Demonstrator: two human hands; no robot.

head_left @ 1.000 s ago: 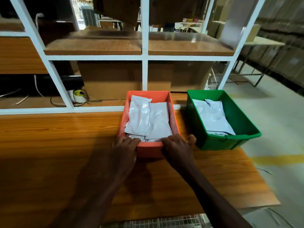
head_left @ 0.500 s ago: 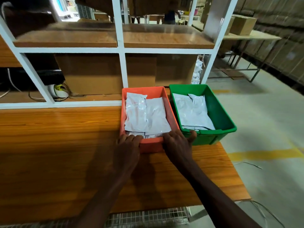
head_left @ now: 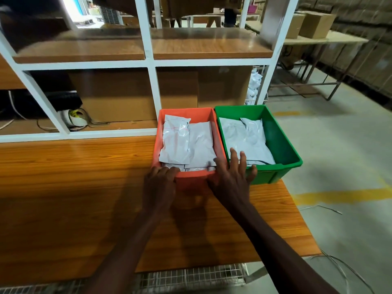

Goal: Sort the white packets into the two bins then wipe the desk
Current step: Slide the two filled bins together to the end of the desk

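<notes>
Right now the left hand [head_left: 159, 181] curls over the near rim of the orange bin [head_left: 218, 132], while the right hand [head_left: 232, 177], fingers spread and straight, lies across the touching rims of that and the green bin [head_left: 282, 143]. Two bins stand on the bench [head_left: 74, 177]; each shows at least two white packets [head_left: 177, 141].

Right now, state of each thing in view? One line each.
orange bin: on desk, holds white packets, touching green bin.
green bin: at desk's right edge, holds packets.
white packets: all binned, none loose on desk.
left hand: curled over orange bin's near rim.
right hand: open, fingers spread across both bins' rims.
desk: no cloth visible.
</notes>
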